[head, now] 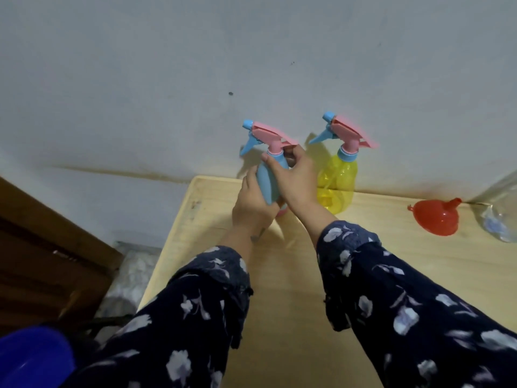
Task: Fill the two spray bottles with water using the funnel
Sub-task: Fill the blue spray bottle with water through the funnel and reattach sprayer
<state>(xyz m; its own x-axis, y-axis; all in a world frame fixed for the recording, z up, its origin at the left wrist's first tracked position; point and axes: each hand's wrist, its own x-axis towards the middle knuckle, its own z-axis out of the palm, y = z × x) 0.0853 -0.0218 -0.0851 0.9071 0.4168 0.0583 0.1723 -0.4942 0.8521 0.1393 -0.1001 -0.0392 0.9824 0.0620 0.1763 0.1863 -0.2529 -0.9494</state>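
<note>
A blue spray bottle (269, 180) with a pink and blue trigger head is held above the far left of the wooden table (279, 275). My left hand (253, 205) grips its lower body. My right hand (296, 177) grips its neck, just under the trigger head. A yellow see-through spray bottle (337, 183) with the same kind of head stands upright to the right, against the wall. The red funnel (437, 217) lies mouth-down on the table further right.
A clear plastic bottle (500, 217) stands at the right edge of the frame. A blue tub (30, 357) shows at the bottom left, beside brown wooden furniture (42, 261). The grey wall runs close behind the table.
</note>
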